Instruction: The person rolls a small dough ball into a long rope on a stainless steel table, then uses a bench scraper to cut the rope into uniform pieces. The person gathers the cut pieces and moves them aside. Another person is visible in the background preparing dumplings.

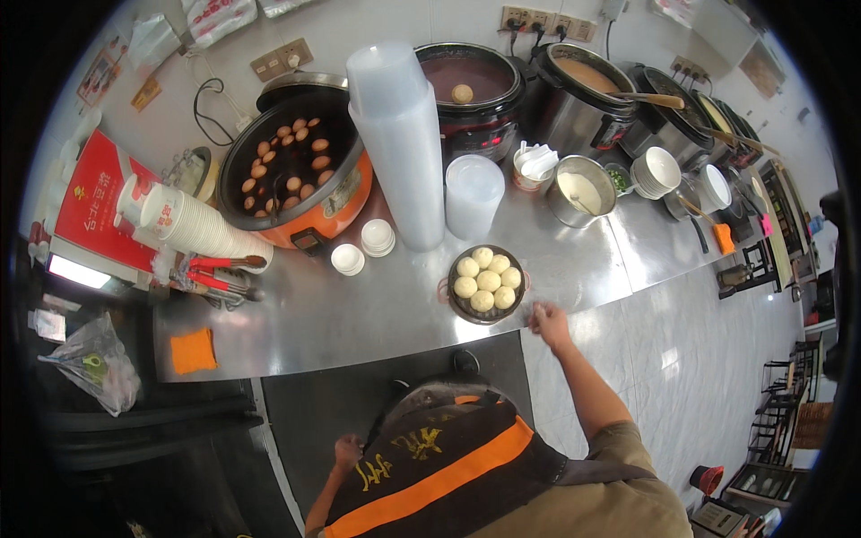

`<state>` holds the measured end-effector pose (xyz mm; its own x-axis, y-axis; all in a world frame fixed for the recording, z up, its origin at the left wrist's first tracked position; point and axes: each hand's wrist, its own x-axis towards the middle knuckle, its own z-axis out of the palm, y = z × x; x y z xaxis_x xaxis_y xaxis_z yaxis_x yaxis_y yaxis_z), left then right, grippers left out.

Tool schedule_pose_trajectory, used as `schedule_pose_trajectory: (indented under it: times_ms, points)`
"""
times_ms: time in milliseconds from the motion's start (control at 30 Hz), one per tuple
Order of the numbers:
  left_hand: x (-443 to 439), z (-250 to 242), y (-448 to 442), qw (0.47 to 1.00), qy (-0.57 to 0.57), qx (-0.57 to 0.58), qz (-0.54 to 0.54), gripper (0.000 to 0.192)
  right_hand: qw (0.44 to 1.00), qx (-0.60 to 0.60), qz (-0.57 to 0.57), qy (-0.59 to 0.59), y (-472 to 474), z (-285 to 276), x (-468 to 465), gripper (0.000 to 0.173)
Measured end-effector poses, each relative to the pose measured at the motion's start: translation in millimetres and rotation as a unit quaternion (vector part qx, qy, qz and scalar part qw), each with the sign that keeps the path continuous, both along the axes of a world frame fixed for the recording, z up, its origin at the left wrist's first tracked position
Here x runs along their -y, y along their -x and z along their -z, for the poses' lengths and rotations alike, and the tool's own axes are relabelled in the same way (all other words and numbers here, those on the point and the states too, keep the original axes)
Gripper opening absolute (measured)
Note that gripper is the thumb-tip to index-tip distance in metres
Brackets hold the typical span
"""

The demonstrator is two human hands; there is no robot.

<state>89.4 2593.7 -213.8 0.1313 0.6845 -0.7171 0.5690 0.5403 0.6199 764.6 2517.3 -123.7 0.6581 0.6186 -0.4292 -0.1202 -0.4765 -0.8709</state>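
A dark round pan (485, 317) with pinkish side handles sits near the front edge of the steel counter. Several pale round buns (488, 280) fill it, one in the middle and the others in a ring. My right hand (548, 321) hovers just right of the pan by the counter's edge, its fingers curled; whether they hold anything is not clear. Low beside the dark apron is my left hand (348, 449), near a dark thin thing that may be a handle or part of the apron; its grip cannot be made out.
Behind the pan stand tall stacked plastic cups (397, 155) and shorter ones (473, 195). An orange cooker (336, 208) of eggs is at left, with small white bowls (348, 259) before it. Electric pots (578, 101) line the wall. An orange cloth (194, 351) lies front left.
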Motion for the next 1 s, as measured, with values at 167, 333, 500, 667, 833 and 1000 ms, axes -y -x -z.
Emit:
schedule_pose_trajectory:
  times_ms: [167, 333, 500, 667, 833, 1000]
  points:
    - [-21, 2, 3, 0.999, 0.034, 0.017, 0.002, 0.022, 0.998, -0.009, -0.002, 0.068, 64, 38, 67, 0.030]
    - [-45, 20, 13, 0.991, 0.102, 0.064, -0.057, 0.022, 0.995, 0.073, 0.006, 0.063, 52, 35, 53, 0.032]
    - [-78, 22, 15, 0.993, -0.018, 0.069, 0.095, 0.021, 0.994, 0.002, 0.105, -0.011, 22, -16, -23, 0.034]
    - [-103, 39, 29, 0.970, -0.143, 0.113, 0.160, 0.019, 0.982, -0.133, 0.132, -0.031, 10, -32, -76, 0.024]
    - [-64, 3, -16, 0.991, -0.052, 0.018, 0.120, 0.020, 0.979, -0.130, 0.149, -0.036, 7, -13, -76, 0.017]
    - [-19, 36, -1, 0.942, -0.233, -0.034, 0.240, 0.024, 0.978, -0.123, 0.160, -0.053, 10, -11, -84, 0.017]
